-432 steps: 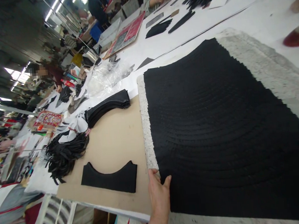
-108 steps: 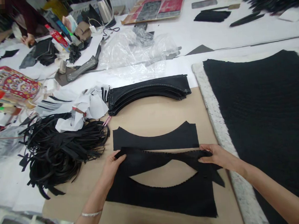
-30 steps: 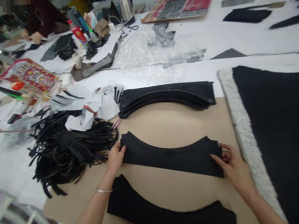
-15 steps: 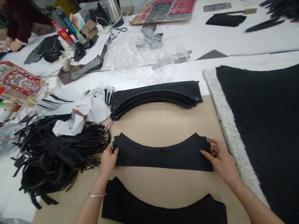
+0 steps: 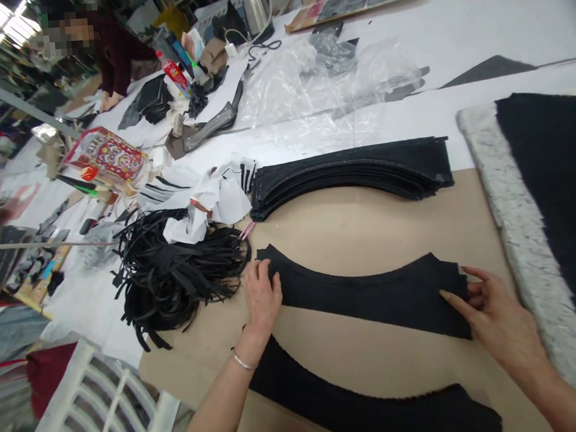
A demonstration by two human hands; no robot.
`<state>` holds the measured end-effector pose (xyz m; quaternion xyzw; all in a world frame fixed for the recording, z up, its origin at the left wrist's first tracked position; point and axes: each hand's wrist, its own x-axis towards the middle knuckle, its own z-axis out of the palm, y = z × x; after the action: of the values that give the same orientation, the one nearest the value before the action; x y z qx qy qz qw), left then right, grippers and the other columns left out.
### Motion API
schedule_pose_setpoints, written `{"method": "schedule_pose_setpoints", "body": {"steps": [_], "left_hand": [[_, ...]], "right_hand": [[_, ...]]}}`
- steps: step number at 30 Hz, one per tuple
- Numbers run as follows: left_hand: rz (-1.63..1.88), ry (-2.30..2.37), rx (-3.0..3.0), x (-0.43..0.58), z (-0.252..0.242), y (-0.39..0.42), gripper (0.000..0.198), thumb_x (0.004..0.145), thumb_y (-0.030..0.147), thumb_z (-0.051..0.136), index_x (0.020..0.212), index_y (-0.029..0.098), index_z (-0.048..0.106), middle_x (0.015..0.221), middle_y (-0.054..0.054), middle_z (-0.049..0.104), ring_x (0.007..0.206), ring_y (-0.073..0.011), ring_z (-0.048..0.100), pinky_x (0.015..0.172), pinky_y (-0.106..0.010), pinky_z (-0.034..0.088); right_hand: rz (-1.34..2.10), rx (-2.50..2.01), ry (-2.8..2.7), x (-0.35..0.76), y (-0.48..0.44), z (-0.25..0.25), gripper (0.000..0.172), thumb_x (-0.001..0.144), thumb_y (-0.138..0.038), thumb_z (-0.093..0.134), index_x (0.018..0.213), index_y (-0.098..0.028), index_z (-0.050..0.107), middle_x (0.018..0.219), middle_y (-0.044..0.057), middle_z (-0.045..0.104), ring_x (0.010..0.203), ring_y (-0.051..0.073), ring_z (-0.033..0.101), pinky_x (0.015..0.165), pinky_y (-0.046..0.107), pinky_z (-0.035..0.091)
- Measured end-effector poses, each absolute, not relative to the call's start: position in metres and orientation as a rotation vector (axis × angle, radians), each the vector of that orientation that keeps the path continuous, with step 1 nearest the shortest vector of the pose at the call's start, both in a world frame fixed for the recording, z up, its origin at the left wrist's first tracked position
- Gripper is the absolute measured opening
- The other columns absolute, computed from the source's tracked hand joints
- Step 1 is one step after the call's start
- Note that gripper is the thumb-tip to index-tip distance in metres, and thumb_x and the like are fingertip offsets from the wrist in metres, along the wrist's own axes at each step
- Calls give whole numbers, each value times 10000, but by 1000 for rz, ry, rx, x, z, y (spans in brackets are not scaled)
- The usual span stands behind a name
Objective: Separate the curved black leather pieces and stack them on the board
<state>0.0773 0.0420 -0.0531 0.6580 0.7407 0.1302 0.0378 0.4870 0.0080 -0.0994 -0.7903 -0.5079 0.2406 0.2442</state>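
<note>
A thin stack of curved black cut pieces [image 5: 372, 295] lies on the tan cardboard sheet [image 5: 368, 230]. My left hand [image 5: 262, 295] pinches its left end with closed fingers. Over at its right end, my right hand [image 5: 495, 313] grips the edge, thumb on top. A second curved black stack [image 5: 370, 407] lies nearer me, just below my left wrist. Another, thicker arc-shaped stack of black pieces [image 5: 354, 172] rests at the cardboard's far edge.
A tangle of black strips [image 5: 174, 276] and white paper scraps [image 5: 203, 202] lie left of my left hand. A large black layered stack [image 5: 556, 177] with a speckled white edge fills the right. Clear plastic [image 5: 323, 88], bottles and tools clutter the far table. Another person works far left.
Both hands stay on the ends of the curved stack. The view has shifted, so the stack sits further right and lower in the frame, slightly tilted.
</note>
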Motion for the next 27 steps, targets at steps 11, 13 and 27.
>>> {"method": "schedule_pose_setpoints", "body": {"steps": [11, 13, 27], "left_hand": [[281, 1999, 2118, 107, -58, 15, 276, 911, 332, 502, 1130, 180, 574, 1137, -126, 554, 1086, -280, 521, 943, -429, 449], [388, 2021, 1995, 101, -49, 1, 222, 915, 295, 481, 1073, 180, 586, 1097, -115, 561, 1075, -253, 538, 954, -397, 448], [607, 2205, 1049, -15, -52, -107, 283, 778, 430, 547, 856, 165, 607, 751, -28, 641, 691, -171, 582, 669, -286, 478]], "right_hand": [[441, -2079, -1651, 456, -29, -49, 289, 914, -439, 470, 974, -208, 633, 1069, 91, 508, 819, 190, 515, 743, 338, 440], [753, -1974, -1631, 427, -54, -33, 259, 937, -415, 457, 944, -203, 606, 933, 67, 550, 766, 176, 530, 719, 313, 439], [1512, -1612, -2341, 132, -101, -37, 258, 934, -93, 348, 1170, -110, 453, 1072, 173, 568, 907, 271, 638, 672, 393, 559]]}}
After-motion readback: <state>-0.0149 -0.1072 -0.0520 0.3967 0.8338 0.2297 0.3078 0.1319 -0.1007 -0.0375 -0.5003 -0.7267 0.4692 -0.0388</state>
